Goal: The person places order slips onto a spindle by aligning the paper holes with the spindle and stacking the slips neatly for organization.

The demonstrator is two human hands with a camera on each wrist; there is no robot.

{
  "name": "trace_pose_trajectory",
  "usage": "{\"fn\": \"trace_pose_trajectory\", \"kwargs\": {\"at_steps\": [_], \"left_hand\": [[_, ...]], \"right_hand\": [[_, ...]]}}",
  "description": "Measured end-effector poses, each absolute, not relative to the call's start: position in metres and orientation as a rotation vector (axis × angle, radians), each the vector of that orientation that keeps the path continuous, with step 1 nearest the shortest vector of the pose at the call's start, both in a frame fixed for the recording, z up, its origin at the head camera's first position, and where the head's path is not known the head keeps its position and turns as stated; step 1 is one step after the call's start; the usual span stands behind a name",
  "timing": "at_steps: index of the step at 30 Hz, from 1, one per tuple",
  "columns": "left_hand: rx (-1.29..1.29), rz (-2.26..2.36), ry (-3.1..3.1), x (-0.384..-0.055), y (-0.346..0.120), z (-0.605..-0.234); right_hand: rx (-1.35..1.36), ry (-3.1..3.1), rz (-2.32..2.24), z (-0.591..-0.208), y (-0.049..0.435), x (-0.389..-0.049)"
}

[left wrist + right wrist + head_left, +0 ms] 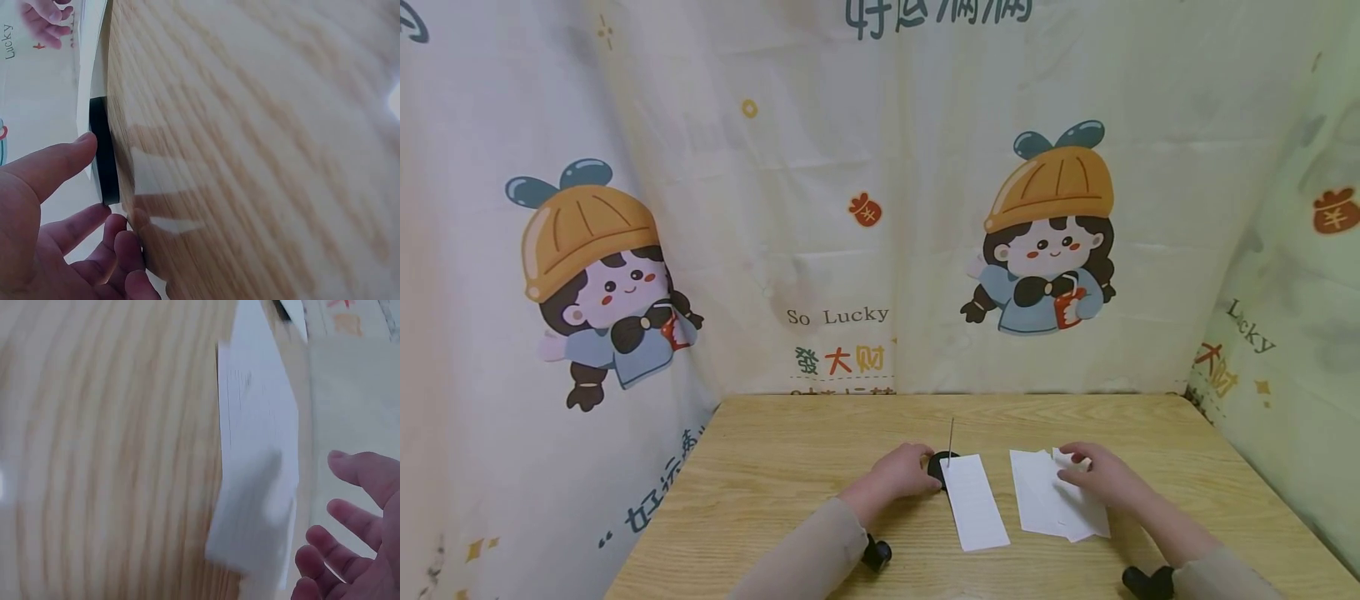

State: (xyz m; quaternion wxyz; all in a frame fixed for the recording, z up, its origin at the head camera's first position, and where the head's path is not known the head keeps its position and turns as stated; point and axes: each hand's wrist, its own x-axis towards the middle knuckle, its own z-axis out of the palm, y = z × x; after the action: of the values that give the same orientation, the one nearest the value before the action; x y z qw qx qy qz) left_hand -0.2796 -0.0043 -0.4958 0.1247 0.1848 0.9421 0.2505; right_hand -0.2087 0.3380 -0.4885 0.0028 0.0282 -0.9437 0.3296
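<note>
A bill spike with a round black base and a thin upright metal needle stands on the table. My left hand holds the base at its edge, with thumb and forefinger against it in the left wrist view. One white lined paper slip lies over part of the base, its top left corner at the needle's foot. To the right, several overlapping white slips lie loosely fanned. Over their right side hovers my right hand, its fingers relaxed and apart, nothing between them; the right wrist view shows it beside the lined papers.
The wooden table runs back to a printed curtain, with further curtain at both sides. Black wrist camera mounts sit under the forearms, close to the tabletop.
</note>
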Motion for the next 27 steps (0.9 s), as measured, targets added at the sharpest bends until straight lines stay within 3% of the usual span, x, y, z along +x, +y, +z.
{"fn": "trace_pose_trajectory", "kwargs": {"at_steps": [11,27], "left_hand": [[0.529,0.727,2.744,-0.274,-0.004,-0.490],[0.485,0.756,2.724,-0.276,-0.003,-0.490]], "right_hand": [[0.108,-2.976,0.898,-0.496,0.379,-0.206],[0.024,-3.057,0.791,-0.505,0.389,-0.222]]}}
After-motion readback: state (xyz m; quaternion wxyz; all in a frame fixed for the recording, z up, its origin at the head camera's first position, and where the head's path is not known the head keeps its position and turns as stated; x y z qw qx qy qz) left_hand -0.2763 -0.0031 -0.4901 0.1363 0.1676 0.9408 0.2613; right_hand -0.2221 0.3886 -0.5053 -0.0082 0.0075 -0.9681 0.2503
